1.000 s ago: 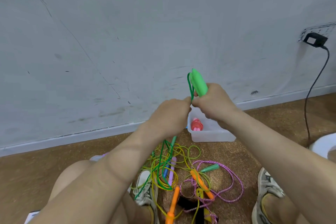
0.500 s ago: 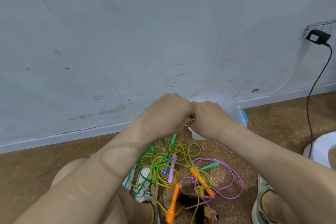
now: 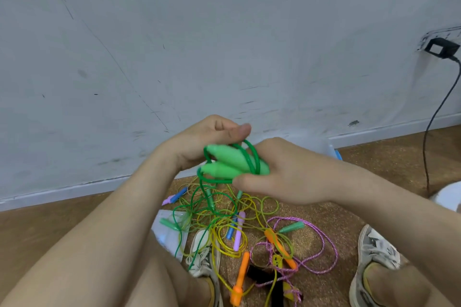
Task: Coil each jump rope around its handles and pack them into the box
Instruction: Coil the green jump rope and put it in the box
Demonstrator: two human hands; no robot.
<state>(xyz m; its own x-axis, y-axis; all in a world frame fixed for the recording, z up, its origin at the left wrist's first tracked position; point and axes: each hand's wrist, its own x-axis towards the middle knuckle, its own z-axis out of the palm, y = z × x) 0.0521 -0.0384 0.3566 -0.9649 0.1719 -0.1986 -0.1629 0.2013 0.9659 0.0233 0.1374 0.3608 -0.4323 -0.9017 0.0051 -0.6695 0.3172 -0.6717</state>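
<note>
Left hand: the left hand [image 3: 212, 137] is at mid-frame, just above the handles. Its fingers [image 3: 219, 127] are curled into the palm with the thumb laid across them, pinching the top of the cord loop.
Right hand: the right hand [image 3: 282, 177] is just right of centre. Its thumb lies under the pair and its fingers are wrapped behind, gripping both green handles.
Green handles: the two green handles [image 3: 232, 161] lie side by side, pointing lower right to upper left, held in the air between the hands.
Green cord: the green cord [image 3: 252, 157] crosses the handles in a few turns near the right hand. The rest hangs down from their left ends into the pile.
Rope pile: the rope pile [image 3: 224, 212] lies on the floor [image 3: 50, 232] below the hands, a tangle of yellow and green cords with blue and lilac handles.
Other ropes: an orange-handled rope [image 3: 240, 273] and a pink braided rope [image 3: 324, 242] lie at lower centre, overlapping.
Box: the box [image 3: 325, 147] is against the wall behind the right hand, mostly hidden and blurred.
Shoes: a left shoe [image 3: 204, 260] touches the pile; a right shoe [image 3: 371, 257] sits apart at lower right.
Wall: a black plug [image 3: 442, 47] is at upper right, its cable running down.
</note>
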